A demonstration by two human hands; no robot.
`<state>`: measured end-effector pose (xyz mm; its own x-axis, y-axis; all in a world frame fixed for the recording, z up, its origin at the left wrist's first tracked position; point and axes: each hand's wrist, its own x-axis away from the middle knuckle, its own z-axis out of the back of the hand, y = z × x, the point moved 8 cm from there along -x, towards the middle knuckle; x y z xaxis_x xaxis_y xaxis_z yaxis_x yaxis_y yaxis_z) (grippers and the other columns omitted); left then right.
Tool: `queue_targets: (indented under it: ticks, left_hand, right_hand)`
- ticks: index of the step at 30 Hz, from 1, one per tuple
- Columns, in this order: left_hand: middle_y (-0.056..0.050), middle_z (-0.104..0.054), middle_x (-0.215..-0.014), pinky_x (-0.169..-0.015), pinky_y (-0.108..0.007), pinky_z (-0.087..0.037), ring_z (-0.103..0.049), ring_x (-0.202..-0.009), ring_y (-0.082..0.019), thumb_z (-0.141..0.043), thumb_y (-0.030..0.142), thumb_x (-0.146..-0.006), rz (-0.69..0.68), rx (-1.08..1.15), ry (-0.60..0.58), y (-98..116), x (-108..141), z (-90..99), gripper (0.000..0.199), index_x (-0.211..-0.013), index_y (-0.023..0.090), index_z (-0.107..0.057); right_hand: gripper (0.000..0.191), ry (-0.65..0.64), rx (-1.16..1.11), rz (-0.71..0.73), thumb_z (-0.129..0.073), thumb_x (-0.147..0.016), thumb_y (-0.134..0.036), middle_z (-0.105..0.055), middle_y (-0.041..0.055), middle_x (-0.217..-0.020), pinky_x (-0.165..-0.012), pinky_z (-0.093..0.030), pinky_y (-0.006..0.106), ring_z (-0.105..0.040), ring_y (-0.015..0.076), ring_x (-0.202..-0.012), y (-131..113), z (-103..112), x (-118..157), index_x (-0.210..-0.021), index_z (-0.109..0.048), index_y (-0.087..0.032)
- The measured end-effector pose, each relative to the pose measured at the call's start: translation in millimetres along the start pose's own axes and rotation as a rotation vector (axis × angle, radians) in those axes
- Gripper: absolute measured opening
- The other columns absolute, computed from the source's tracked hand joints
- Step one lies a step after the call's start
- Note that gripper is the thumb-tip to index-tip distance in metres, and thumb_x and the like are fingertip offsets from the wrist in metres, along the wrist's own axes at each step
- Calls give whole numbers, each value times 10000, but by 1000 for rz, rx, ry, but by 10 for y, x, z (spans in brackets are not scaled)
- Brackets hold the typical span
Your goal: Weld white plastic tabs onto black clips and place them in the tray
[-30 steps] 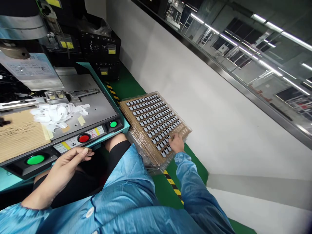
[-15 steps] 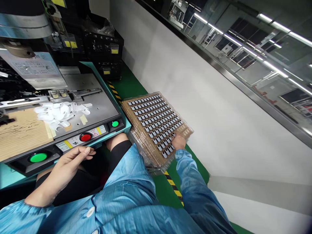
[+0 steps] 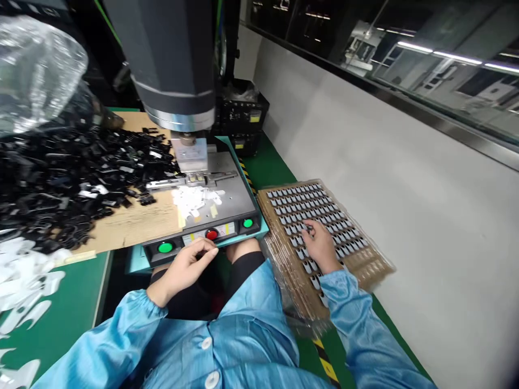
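Observation:
My right hand point(image 3: 321, 246) is over the left-middle part of a clear plastic tray point(image 3: 375, 265). Its thumb and fingertips are pinched at a small dark piece, which I cannot tell is held or still in the tray. Rows of small grey-and-black parts point(image 3: 312, 205) fill most of the tray, on top of a stack of similar trays. My left hand point(image 3: 188, 268) hovers at the front edge of the press, just below the red button point(image 3: 211, 234). Its fingers are curled toward the thumb with nothing visible in them. White strip-like pieces point(image 3: 193, 200) lie in a pile on the metal press bed point(image 3: 233, 194).
A press head point(image 3: 174, 70) hangs over the bed. Green buttons point(image 3: 165, 247) flank the red one. Black parts point(image 3: 101, 173) heap on cardboard at left, with white pieces point(image 3: 24, 275) on the green table. A grey wall point(image 3: 365, 162) rises right of the trays; black bins point(image 3: 243, 116) stand behind.
My view has swung left, showing more of the table. My right hand has moved from the tray's near right edge in over its parts. My left hand stays by the press front.

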<state>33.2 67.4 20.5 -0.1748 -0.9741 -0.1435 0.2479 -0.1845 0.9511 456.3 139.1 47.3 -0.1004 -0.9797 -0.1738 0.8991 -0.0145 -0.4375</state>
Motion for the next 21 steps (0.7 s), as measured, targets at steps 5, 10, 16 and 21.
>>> queue_targets:
  ticks: [5,10,16,21]
  left_hand:
    - [-83,-729,-1079,-955,-400,-536,-687,-1044,-256,-640,427,-1025,-100,-268,140,142,-194,345,201,-1044,247,-728]
    - [-102,-731,-1103,-962,-443,-512,-666,-1074,-299,-625,369,-1024,-158,-614,180,178,-588,605,196,-1119,241,-739]
    - [-143,-753,-1093,-965,-472,-473,-632,-1075,-329,-570,304,-1033,-237,-964,60,297,-1438,503,247,-1132,196,-769]
    - [-158,-779,-1025,-904,-423,-461,-650,-1021,-312,-621,233,-956,-200,-1096,-156,174,-2058,217,194,-981,196,-810]
  right_hand:
    - [282,-110,-228,440,-631,-958,-191,-724,97,-1228,-1033,-516,391,-654,258,-1104,-1669,-714,-385,-1227,-710,-230]
    - [268,-167,-142,493,-756,-935,-286,-695,82,-1165,-1008,-490,392,-613,269,-1128,-2550,-1425,-637,-1181,-671,-223]
    - [144,-107,8,466,-672,-997,-325,-667,95,-1124,-953,-437,381,-575,275,-1084,-2666,-1658,-703,-1106,-660,-231]
    - [100,-82,37,489,-594,-1008,-268,-670,105,-1102,-927,-423,393,-567,277,-1065,-2612,-1658,-629,-1062,-660,-214]
